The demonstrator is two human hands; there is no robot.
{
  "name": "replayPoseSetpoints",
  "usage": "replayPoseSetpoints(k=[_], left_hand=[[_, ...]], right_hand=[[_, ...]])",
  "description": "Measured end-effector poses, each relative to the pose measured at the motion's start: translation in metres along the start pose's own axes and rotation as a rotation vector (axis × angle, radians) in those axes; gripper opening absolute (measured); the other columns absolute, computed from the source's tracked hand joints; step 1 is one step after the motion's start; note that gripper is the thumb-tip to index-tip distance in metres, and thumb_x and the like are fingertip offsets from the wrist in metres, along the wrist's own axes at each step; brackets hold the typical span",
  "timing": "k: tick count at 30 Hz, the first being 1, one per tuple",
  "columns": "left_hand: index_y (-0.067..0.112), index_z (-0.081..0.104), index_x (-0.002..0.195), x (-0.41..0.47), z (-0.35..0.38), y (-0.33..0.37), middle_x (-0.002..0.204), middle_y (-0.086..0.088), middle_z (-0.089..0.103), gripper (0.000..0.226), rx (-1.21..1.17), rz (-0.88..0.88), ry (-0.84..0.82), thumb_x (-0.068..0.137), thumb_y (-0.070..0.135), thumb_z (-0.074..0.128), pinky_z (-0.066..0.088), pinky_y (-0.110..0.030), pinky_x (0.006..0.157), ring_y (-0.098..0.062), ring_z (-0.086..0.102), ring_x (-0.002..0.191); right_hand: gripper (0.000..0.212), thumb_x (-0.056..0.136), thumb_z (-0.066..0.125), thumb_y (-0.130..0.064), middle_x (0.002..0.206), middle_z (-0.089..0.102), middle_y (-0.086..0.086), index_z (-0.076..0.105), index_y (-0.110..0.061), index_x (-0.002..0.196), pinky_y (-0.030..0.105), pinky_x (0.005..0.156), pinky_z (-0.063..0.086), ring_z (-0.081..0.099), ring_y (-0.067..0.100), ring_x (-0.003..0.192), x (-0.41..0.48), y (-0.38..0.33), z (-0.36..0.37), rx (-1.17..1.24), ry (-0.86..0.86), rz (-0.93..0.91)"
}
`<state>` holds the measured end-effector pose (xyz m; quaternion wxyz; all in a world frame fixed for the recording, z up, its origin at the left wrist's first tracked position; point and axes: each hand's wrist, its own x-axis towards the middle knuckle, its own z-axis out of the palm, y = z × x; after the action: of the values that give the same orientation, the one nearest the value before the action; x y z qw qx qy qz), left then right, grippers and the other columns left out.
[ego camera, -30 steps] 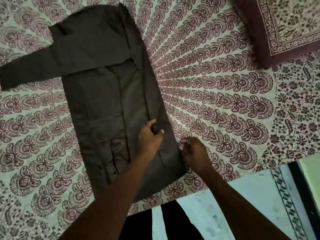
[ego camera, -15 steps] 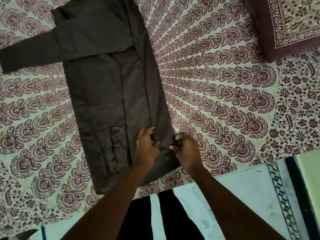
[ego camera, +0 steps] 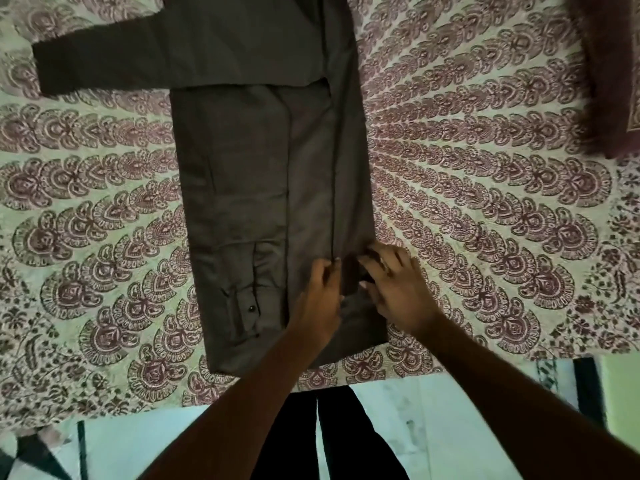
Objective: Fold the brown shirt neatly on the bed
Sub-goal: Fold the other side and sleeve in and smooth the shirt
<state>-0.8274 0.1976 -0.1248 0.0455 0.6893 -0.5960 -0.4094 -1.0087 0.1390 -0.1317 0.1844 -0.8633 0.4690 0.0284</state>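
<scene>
I see the brown shirt (ego camera: 242,202) lying flat on the patterned bed (ego camera: 485,202), one sleeve (ego camera: 104,64) out left. My left hand (ego camera: 320,299) rests on it, fingers together; my right hand (ego camera: 398,289) presses its right edge, fingers spread.

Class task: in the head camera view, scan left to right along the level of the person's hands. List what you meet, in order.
Patterned bedsheet → buttoned cuff on the brown shirt → left hand → right hand → more patterned bedsheet.
</scene>
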Motion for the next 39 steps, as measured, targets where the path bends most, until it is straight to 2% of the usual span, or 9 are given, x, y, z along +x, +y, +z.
replayPoseSetpoints(k=[5,8,15,18,24,27,31,33,39], left_hand=[[0.01,0.024,0.16,0.006,0.005,-0.018,0.14,-0.002,0.019,0.089,0.005,0.085,-0.025,0.085,0.005,0.072,0.058,-0.045,0.088,-0.035,0.062,0.107],[0.013,0.024,0.159,0.01,0.002,-0.018,0.153,-0.006,0.02,0.094,0.124,0.157,0.016,0.081,0.015,0.077,0.058,-0.045,0.09,-0.034,0.055,0.121],[0.021,0.013,0.162,0.036,-0.02,-0.011,0.172,0.005,-0.008,0.128,0.447,0.206,-0.003,0.061,0.049,0.085,0.025,-0.062,0.111,-0.031,0.011,0.157],[0.025,0.015,0.162,0.049,-0.026,-0.012,0.169,0.006,0.014,0.14,0.5,0.161,-0.014,0.047,0.064,0.086,0.022,-0.053,0.104,-0.031,0.027,0.148],[0.025,0.064,0.127,0.095,-0.047,0.004,0.127,0.002,0.06,0.046,0.227,0.213,0.282,0.087,0.044,0.052,0.048,-0.045,0.084,-0.029,0.059,0.109],[0.017,0.067,0.118,0.152,-0.083,0.014,0.122,-0.005,0.062,0.038,0.124,0.11,0.447,0.085,0.023,0.047,0.054,-0.048,0.081,-0.034,0.059,0.103],[0.016,0.057,0.132,0.245,-0.157,0.025,0.135,-0.011,0.054,0.061,0.404,-0.027,0.538,0.077,0.029,0.036,0.049,-0.05,0.088,-0.038,0.053,0.114],[0.013,0.055,0.135,0.287,-0.183,0.016,0.135,-0.015,0.054,0.059,0.537,-0.031,0.513,0.078,0.026,0.051,0.048,-0.052,0.091,-0.04,0.055,0.116],[-0.006,0.063,0.078,0.33,-0.23,0.0,0.084,-0.025,0.062,0.014,0.823,0.042,0.468,0.069,0.003,0.069,0.055,-0.045,0.052,-0.043,0.067,0.074]], right_hand=[[0.058,0.102,0.045,-0.047,0.166,0.032,0.005,0.041,-0.025,0.155,0.055,0.105,0.04,0.037,0.031,0.147,0.056,0.045,-0.016,-0.198,-0.16,-0.281],[0.065,0.103,0.03,-0.06,0.171,0.023,0.005,0.03,-0.029,0.161,0.057,0.108,0.036,0.032,0.031,0.152,0.106,0.064,-0.033,-0.305,-0.195,-0.348],[0.071,0.101,0.021,-0.071,0.174,0.009,0.002,0.021,-0.037,0.163,0.064,0.112,0.031,0.02,0.036,0.157,0.196,0.094,-0.064,-0.285,-0.203,-0.258],[0.072,0.101,0.027,-0.07,0.174,0.013,0.004,0.025,-0.032,0.163,0.063,0.113,0.03,0.021,0.036,0.157,0.212,0.102,-0.068,-0.321,-0.216,-0.362],[0.07,0.099,0.032,-0.072,0.173,0.014,0.003,0.028,-0.038,0.161,0.057,0.108,0.03,0.026,0.033,0.154,0.227,0.123,-0.07,-0.312,-0.187,-0.41],[0.072,0.098,0.032,-0.073,0.173,0.014,0.005,0.026,-0.039,0.161,0.06,0.11,0.027,0.025,0.036,0.153,0.234,0.13,-0.067,-0.325,-0.181,-0.413],[0.071,0.099,0.036,-0.072,0.171,0.025,0.007,0.032,-0.035,0.16,0.057,0.107,0.032,0.037,0.035,0.149,0.232,0.137,-0.054,-0.334,-0.017,-0.449],[0.072,0.099,0.037,-0.073,0.172,0.022,0.004,0.031,-0.036,0.16,0.056,0.106,0.03,0.035,0.031,0.15,0.23,0.14,-0.048,-0.328,0.046,-0.458],[0.07,0.099,0.036,-0.072,0.172,0.02,0.002,0.033,-0.037,0.16,0.057,0.108,0.028,0.032,0.027,0.154,0.23,0.143,-0.049,-0.272,0.08,-0.474]])
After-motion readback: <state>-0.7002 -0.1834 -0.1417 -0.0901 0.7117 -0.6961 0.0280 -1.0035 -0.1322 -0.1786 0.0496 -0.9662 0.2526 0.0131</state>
